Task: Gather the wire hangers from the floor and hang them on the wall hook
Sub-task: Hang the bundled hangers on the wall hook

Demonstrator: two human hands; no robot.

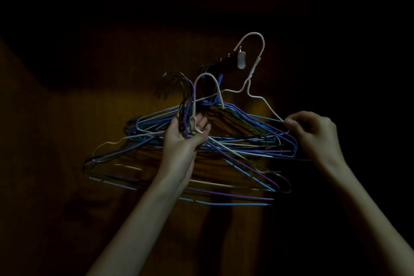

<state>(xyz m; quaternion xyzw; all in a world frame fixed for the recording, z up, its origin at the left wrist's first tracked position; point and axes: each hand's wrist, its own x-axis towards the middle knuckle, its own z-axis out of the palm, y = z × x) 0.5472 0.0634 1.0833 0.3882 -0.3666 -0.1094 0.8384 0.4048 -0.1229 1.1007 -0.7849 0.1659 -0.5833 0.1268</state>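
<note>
Head view: left hand (pixel 188 130) holds bunched hanger necks (pixel 186 116); right hand (pixel 313 132) pinches white hanger (pixel 257 67) shoulder, raised at wall hook (pixel 241 57).

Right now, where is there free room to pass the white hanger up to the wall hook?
Free: the dark wall above and right of the hook, around the white hanger pinched by the right hand. Crowded: below and left, where hung hangers and the bundle in the left hand overlap.
</note>
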